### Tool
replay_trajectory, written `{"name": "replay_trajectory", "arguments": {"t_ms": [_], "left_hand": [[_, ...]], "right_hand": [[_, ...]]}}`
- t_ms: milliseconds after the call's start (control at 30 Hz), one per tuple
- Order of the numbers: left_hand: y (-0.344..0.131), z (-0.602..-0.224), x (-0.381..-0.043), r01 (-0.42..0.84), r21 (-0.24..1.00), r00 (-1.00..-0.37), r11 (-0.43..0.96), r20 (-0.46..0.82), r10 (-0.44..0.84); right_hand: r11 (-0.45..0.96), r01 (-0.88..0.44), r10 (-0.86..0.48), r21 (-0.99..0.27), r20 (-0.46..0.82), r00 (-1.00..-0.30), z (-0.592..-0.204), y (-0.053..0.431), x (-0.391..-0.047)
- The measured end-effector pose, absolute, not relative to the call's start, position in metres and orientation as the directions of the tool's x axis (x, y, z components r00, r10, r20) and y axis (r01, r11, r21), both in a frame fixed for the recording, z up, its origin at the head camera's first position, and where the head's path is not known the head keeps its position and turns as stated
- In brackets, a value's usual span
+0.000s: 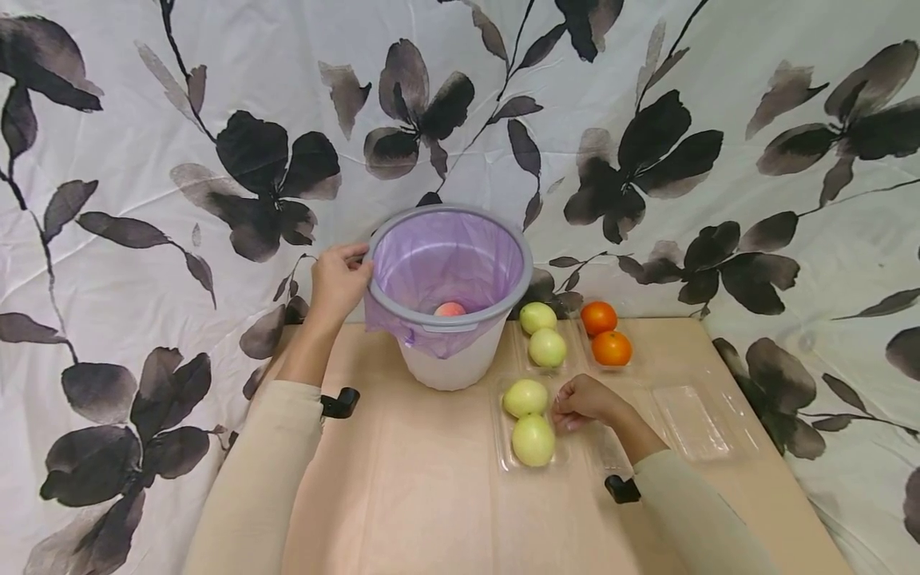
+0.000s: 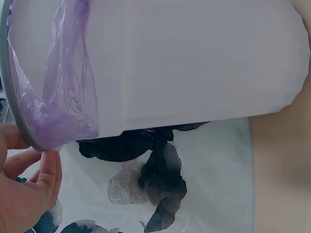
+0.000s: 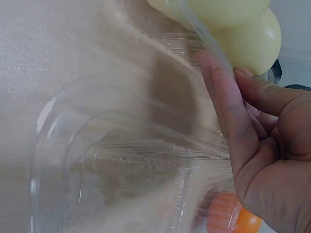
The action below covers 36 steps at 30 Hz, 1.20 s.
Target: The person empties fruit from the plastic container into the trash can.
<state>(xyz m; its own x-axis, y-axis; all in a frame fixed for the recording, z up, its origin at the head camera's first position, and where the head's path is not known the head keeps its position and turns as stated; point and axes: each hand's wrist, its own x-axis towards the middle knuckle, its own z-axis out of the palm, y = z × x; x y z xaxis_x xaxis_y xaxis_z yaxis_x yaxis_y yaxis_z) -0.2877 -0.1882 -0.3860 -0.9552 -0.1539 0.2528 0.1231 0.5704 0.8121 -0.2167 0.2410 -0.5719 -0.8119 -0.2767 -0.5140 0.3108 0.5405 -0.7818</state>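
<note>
A whitish bin (image 1: 449,369) with a grey rim stands at the back of the table, lined with a purple plastic bag (image 1: 431,247). Inside the bag lies a reddish round fruit (image 1: 450,309), partly hidden by the near rim. My left hand (image 1: 338,279) pinches the bin's rim on its left side, where the bag folds over. With thumb and fingers, my right hand (image 3: 272,136) grips the right edge of a clear plastic tray (image 1: 505,457). Two pale green round fruits (image 1: 534,441) sit in that tray, which looks tilted in the right wrist view.
Behind the gripped tray is another with two pale green fruits (image 1: 548,348). Beside it, a tray holds two oranges (image 1: 612,349). A clear tray (image 1: 697,423) with nothing in it lies at the right; another is partly under my right forearm. A floral curtain (image 1: 446,48) hangs behind.
</note>
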Motion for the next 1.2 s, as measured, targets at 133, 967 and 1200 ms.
{"name": "replay_trajectory", "arguments": {"t_ms": [133,967,1200], "left_hand": [[-0.188,-0.386,-0.289,0.121,0.812,-0.958,0.571,0.247,-0.148],[-0.191,-0.385,-0.288,0.14,0.797,-0.953,0.587,0.269,-0.138],[-0.191,-0.383,-0.289,0.135,0.789,-0.954,0.599,0.268,-0.138]], "right_hand": [[0.506,0.333,-0.278,-0.795,-0.517,-0.81,-0.577,0.244,-0.219],[0.378,0.245,-0.317,-0.893,-0.373,-0.872,-0.573,0.26,-0.221],[0.357,0.255,-0.317,-0.899,-0.373,-0.872,-0.566,0.263,-0.219]]}}
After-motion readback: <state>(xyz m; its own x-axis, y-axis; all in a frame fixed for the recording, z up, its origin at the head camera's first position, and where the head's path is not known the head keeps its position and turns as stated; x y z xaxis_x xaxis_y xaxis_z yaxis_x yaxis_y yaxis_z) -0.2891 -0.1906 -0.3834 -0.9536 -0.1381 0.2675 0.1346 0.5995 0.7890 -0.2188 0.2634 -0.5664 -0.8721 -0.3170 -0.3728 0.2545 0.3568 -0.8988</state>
